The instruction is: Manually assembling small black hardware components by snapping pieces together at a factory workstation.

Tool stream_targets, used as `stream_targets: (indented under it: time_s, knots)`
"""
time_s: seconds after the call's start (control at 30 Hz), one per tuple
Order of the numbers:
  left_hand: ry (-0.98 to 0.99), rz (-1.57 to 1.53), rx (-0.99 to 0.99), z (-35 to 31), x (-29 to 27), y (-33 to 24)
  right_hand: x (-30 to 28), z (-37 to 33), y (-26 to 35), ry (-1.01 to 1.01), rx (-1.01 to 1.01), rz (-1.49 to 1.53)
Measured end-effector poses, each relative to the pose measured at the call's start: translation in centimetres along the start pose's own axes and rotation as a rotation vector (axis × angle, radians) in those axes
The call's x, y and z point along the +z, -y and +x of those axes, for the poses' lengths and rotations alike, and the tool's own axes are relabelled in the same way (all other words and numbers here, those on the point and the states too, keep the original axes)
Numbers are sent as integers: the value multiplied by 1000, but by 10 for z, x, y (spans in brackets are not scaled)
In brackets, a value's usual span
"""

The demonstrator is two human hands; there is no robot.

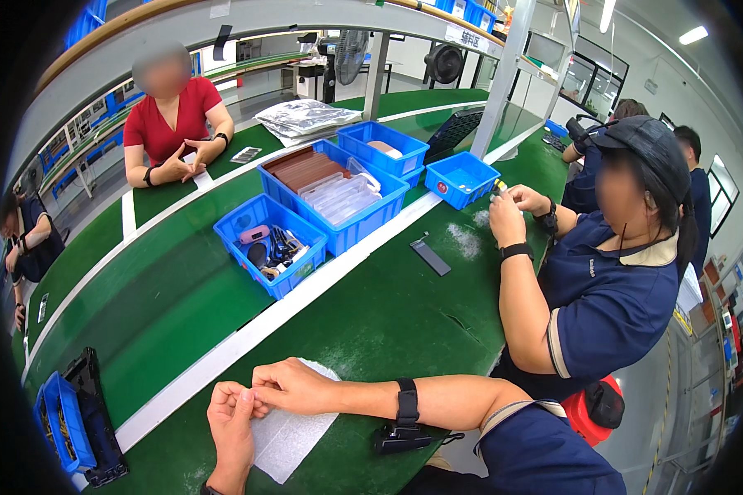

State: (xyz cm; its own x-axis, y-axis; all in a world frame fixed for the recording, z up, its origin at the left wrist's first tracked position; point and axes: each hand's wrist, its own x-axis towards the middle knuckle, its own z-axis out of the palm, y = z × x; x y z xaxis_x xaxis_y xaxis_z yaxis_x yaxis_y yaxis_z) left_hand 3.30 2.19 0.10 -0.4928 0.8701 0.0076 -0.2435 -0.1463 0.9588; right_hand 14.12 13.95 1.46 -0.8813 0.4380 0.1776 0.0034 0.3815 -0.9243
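My left hand [231, 422] and my right hand [299, 386] meet at the fingertips above the table's near edge. Thumb and fingers are pinched together on both; whatever is between them is too small or hidden to make out. Beneath them a thin white sheet [293, 445], maybe cloth or paper, lies flat on the green tabletop [363, 355]. A black strap [407, 402] circles my right wrist, and a small black device [402, 439] sits just below it.
Ahead stand a blue bin of mixed small items [272, 247], a larger bin with brown and clear pieces [330, 194] and a small blue bin [461, 179]. A dark flat rectangular piece [430, 257] lies nearby. Co-workers sit right [611, 272] and across [173, 124]. At left is a blue tray [64, 425].
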Motion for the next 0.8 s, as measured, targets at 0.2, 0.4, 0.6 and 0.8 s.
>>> stream_targets:
  time_s: [0.2, 0.4, 0.6, 0.8]
  knots:
    - [5, -11, 2, -2, 1, 0, -1, -2, 1, 10, 12, 5]
    - [-19, 24, 1, -6, -3, -5, 3, 3, -9, -49, -11, 65]
    - [189, -145, 243, -23, 22, -74, -62, 17, -24, -502, 113, -9]
    - [839, -454, 842, -77, 21, -156, -156, 22, -46, -926, 217, -502]
